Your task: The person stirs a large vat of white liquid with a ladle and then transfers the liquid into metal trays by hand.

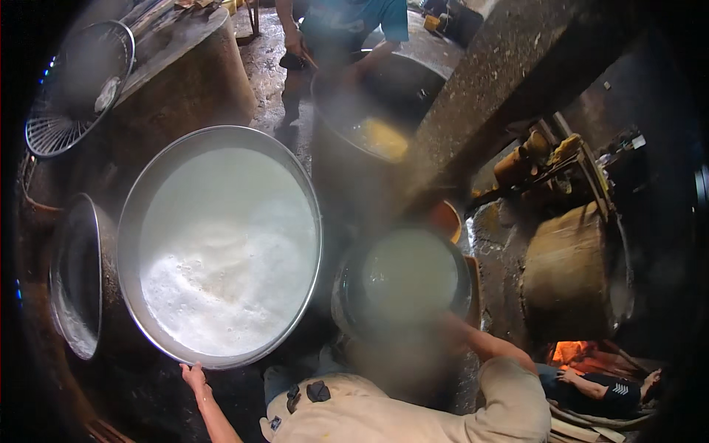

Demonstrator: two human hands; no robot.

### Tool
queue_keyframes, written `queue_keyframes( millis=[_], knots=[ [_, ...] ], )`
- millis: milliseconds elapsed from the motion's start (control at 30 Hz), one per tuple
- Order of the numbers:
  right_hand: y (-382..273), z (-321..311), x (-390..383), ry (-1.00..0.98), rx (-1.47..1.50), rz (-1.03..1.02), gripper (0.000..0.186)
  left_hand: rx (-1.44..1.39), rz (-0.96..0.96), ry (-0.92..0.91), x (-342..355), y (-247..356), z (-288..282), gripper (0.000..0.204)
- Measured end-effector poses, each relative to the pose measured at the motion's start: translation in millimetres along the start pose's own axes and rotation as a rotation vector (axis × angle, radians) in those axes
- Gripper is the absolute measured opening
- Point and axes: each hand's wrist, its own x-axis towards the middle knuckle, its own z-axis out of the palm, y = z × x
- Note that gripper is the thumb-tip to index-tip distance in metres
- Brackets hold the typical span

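A wide, round metal vat (317,244) full of cloudy white liquid stands left of centre, with foam over its near half. At the vat's near rim, my left hand (195,378) has its fingers closed on the edge. My right arm bends inward toward a smaller dark pot (464,277) of pale, milky liquid in the middle. Over this pot's near right side lies my right hand (454,328), blurred by haze; its fingers do not show. I cannot tell whether it holds anything.
A person in a teal shirt (354,21) stands beyond a large dark vat (325,111) with something yellow inside. Left are a slatted basket (55,136) and a tilted metal basin (98,288). A beam (502,88) crosses the right. A fire (572,354) burns near another person (602,391).
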Motion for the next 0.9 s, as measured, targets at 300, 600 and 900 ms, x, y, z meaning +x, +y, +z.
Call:
queue_keyframes(
  millis=[300,600,900],
  knots=[
    [-106.9,31.8,-119.4,-0.133,-0.054,0.020,0.005,0.102,0.205,-0.078,-2.3,-6.4,-11.8,0.052],
    [-196.9,220.9,-132.2,-0.214,0.004,-0.024,0.007,-0.015,0.148,0.005,65.6,27.8,-42.7,0.039],
    [-265.5,477.3,-61.2,-0.380,0.094,-0.120,0.006,0.284,0.139,-0.060,103.3,42.9,-58.8,0.016]
  ],
)
